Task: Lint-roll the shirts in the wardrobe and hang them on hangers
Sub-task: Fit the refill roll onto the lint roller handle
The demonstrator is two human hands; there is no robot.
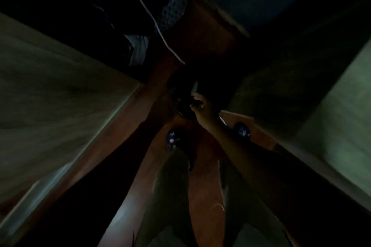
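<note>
The view is very dark and blurred. Both arms reach down to a dark bundle of cloth low in the wardrobe. My right hand has its fingers curled, and a small pale narrow object sticks up from them; what it is cannot be made out. My left hand is at the left edge of the dark cloth, lost in shadow, so its grip is unclear. Above hang a dark garment with white piping and a patterned fabric.
Pale wardrobe panels stand at the left and right. Below is a reddish-brown floor, with my two feet in dark slippers and light trouser legs.
</note>
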